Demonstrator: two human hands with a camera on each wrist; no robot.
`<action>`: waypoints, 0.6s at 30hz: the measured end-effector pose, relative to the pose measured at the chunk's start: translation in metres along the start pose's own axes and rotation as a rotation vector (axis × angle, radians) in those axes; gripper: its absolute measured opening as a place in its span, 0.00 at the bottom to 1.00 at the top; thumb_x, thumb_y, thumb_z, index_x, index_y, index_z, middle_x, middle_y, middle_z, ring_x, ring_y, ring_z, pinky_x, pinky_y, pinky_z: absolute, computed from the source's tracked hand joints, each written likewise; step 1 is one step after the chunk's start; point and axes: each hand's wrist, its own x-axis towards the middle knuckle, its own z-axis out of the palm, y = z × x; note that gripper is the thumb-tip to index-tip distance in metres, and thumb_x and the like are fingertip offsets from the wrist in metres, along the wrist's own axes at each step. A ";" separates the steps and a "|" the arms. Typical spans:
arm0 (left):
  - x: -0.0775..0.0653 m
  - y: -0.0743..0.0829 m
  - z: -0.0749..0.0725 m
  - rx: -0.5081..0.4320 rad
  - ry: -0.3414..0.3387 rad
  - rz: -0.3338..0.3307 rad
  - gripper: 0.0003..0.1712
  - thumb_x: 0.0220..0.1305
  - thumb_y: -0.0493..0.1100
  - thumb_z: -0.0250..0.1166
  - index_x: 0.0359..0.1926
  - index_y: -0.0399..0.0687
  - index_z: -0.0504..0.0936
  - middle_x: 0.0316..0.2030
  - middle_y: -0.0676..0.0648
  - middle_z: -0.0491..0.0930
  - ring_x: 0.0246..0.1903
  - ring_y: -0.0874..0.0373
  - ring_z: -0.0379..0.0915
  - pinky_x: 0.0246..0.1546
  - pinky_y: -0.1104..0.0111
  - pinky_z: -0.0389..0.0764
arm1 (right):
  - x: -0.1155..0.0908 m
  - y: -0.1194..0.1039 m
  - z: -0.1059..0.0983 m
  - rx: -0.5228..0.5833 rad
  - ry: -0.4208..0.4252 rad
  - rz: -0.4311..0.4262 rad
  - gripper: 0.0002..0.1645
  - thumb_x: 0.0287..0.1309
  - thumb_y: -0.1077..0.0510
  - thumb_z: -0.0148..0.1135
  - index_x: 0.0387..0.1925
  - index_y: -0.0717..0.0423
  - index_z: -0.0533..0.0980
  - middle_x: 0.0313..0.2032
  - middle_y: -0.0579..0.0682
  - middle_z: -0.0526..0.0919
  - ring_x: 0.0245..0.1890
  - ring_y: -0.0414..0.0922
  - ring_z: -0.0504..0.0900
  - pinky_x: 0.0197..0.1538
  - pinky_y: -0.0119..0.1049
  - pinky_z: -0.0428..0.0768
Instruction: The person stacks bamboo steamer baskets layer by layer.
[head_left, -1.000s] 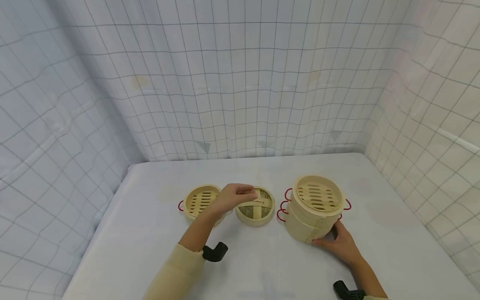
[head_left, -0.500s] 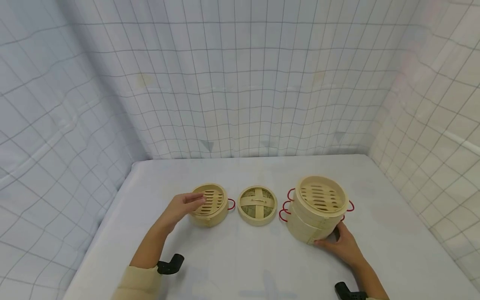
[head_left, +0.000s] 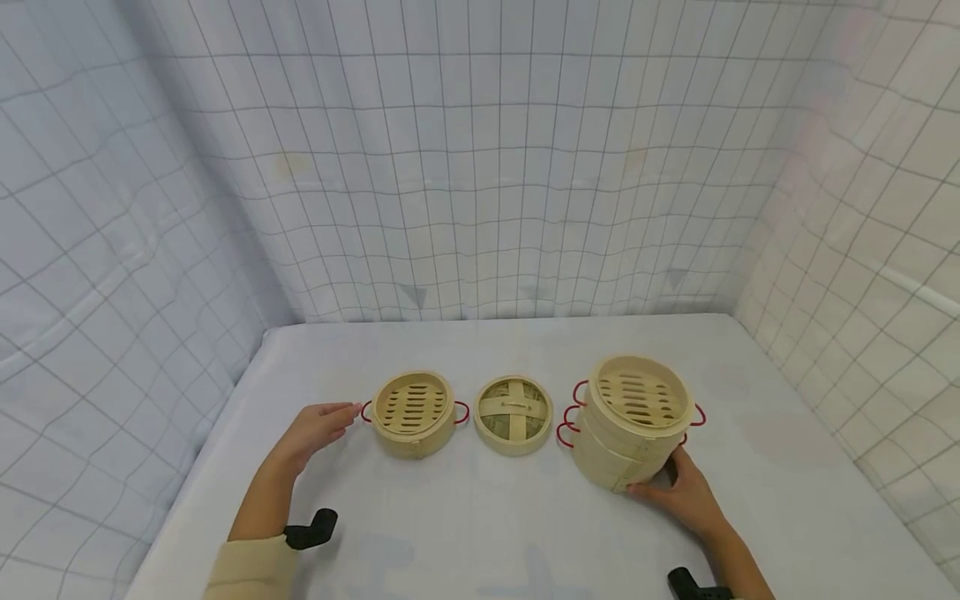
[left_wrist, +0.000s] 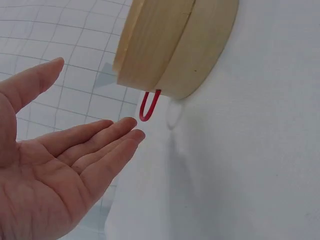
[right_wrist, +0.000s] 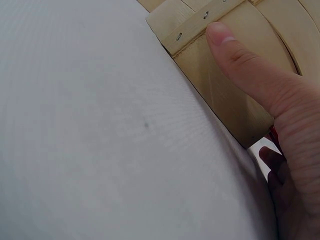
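Observation:
A single bamboo steamer basket [head_left: 413,414] with a slotted base and a red handle on each side stands left of centre. My left hand [head_left: 318,429] is just left of it, fingers extended and palm toward it. In the left wrist view, the fingertips lie close to the basket's red handle [left_wrist: 150,106]; whether they touch it I cannot tell. On the right, a stack of bamboo steamer baskets [head_left: 626,442] with red handles stands on the table. My right hand [head_left: 686,492] holds its lower front right side, thumb [right_wrist: 247,67] against the bottom basket and fingers partly hidden.
A round woven bamboo lid [head_left: 514,415] with crossed strips lies between the single basket and the stack. White cloth covers the table [head_left: 480,517]. Hanging white sheets with a grid pattern [head_left: 480,167] enclose the back and both sides.
My left hand has moved left, from in front of the lid and across the single basket to the basket's left side. My right hand stays on the stack, which has not visibly moved.

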 end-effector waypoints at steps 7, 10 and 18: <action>0.014 -0.004 0.009 -0.045 0.013 -0.049 0.38 0.65 0.51 0.56 0.59 0.19 0.60 0.59 0.27 0.61 0.59 0.39 0.59 0.56 0.57 0.65 | 0.000 0.001 0.001 -0.005 0.011 -0.024 0.53 0.34 0.50 0.78 0.63 0.46 0.59 0.59 0.49 0.67 0.59 0.34 0.61 0.53 0.16 0.54; 0.024 -0.004 0.009 -0.029 0.018 -0.057 0.37 0.64 0.51 0.57 0.58 0.21 0.62 0.56 0.29 0.67 0.56 0.42 0.65 0.54 0.58 0.68 | 0.000 0.001 0.001 0.000 0.015 -0.038 0.53 0.34 0.50 0.78 0.63 0.48 0.60 0.58 0.49 0.68 0.58 0.30 0.60 0.53 0.15 0.54; 0.047 0.001 0.004 0.040 -0.050 -0.055 0.25 0.61 0.47 0.62 0.45 0.25 0.76 0.29 0.48 0.77 0.32 0.59 0.74 0.41 0.65 0.77 | 0.000 0.004 0.001 0.010 0.026 -0.044 0.53 0.32 0.51 0.79 0.63 0.48 0.61 0.58 0.48 0.68 0.57 0.31 0.61 0.53 0.16 0.55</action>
